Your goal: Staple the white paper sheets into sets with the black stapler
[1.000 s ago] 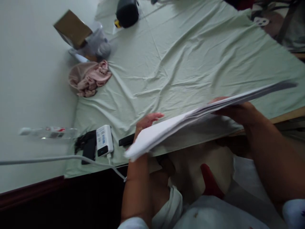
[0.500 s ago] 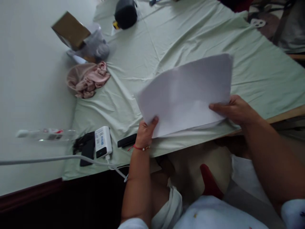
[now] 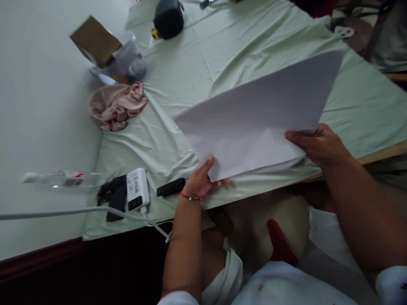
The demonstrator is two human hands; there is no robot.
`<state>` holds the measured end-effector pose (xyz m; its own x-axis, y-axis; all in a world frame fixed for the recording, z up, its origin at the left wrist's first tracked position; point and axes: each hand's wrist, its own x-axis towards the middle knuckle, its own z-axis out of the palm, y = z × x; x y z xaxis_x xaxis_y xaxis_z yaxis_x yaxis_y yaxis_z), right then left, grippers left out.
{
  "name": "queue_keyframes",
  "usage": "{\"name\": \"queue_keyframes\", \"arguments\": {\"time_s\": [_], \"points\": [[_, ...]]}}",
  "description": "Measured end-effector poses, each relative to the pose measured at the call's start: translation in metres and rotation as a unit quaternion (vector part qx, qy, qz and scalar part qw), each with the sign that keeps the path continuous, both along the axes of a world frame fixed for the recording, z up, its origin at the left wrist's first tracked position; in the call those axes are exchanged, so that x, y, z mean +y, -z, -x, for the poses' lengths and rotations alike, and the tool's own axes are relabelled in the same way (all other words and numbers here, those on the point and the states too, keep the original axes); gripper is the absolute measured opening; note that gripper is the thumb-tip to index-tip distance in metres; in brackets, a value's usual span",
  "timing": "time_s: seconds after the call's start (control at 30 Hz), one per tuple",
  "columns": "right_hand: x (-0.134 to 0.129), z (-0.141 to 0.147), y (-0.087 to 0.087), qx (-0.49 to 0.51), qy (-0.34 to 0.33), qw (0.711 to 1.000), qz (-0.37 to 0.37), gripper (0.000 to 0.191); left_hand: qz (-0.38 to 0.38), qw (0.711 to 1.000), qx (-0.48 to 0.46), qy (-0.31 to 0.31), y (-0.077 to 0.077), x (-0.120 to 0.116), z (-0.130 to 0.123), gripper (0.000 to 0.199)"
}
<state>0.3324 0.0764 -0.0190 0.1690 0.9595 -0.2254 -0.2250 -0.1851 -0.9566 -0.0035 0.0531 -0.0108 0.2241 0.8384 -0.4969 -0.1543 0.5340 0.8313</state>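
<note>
Blank white paper [image 3: 251, 123], maybe more than one sheet, is held tilted above the green cloth. My right hand [image 3: 321, 144] grips its lower right part, thumb on top and fingers hidden underneath. At the lower left corner my left hand [image 3: 202, 178], with a red string bracelet at the wrist, has its thumb at the paper's edge and fingertips showing below. Just left of that wrist lies a long black object [image 3: 171, 187] that resembles a stapler, one end covered by the hand.
A white power bank [image 3: 137, 188] with a cable plugged in lies beside a black phone-like slab [image 3: 117, 199]. A clear bottle [image 3: 68, 179], pink cloth [image 3: 119, 108], cardboard box [image 3: 95, 40] and black case [image 3: 168, 19] stand or lie along the left and back.
The paper's upper edge has straightened and spread outward, its top right corner swinging up and right. My left hand has shifted slightly right, its fingertips now showing below the paper.
</note>
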Motion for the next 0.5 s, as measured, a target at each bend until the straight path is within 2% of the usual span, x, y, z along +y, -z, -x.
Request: {"name": "queue_keyframes", "arguments": {"time_s": [0.07, 0.17, 0.3, 0.4, 0.5], "points": [[0.000, -0.001, 0.001, 0.004, -0.003, 1.000, 0.002, 0.028, -0.002, 1.000, 0.021, 0.010, -0.003, 0.000, -0.002, 0.056], [0.000, -0.004, 0.002, 0.000, -0.005, 1.000, 0.006, 0.030, -0.015, 0.999, 0.043, -0.016, -0.008, -0.002, -0.006, 0.047], [0.000, -0.004, -0.001, -0.005, -0.009, 1.000, 0.028, 0.034, -0.030, 0.998, 0.055, -0.009, -0.010, -0.005, -0.007, 0.053], [0.000, -0.002, -0.002, 0.000, -0.009, 1.000, 0.030, 0.034, -0.044, 0.998, 0.043, -0.032, -0.011, -0.007, -0.005, 0.060], [0.000, 0.000, -0.001, 0.007, 0.001, 1.000, 0.022, 0.033, -0.031, 0.999, 0.028, -0.028, -0.013, -0.008, -0.008, 0.066]]}}
